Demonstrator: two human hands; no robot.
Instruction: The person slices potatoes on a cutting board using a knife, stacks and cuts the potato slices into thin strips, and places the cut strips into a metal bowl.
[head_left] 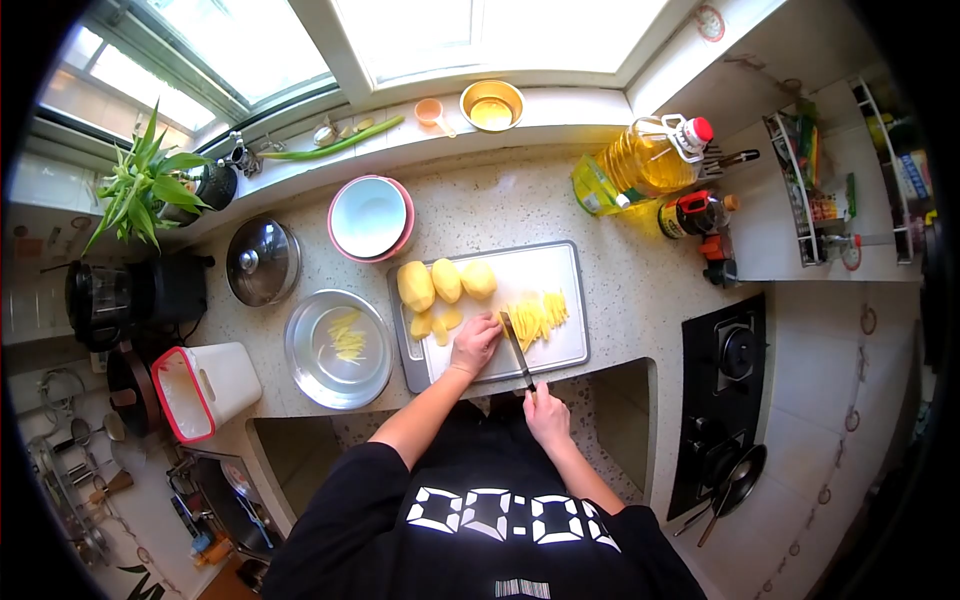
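My right hand [546, 417] is wrapped round the handle of a kitchen knife [516, 345], its blade pointing away from me over the cutting board [485, 370]. Close against the blade's left side, my left hand [477, 345] has its fingers bent together on potato, mostly hidden beneath them. Yellow potato strips [530, 318] lie in a pile right of the blade. Toward the board's far left sit several peeled potatoes [416, 286], with smaller cut potato pieces [421, 324] in front of them.
Left of the board stands a metal basin [300, 372] holding some potato strips. Stacked bowls [370, 215], a pot lid [262, 262] and a red-rimmed white bin [225, 380] are farther left. An oil bottle [650, 160] and a sauce bottle [690, 214] stand back right, the gas stove [715, 400] at right.
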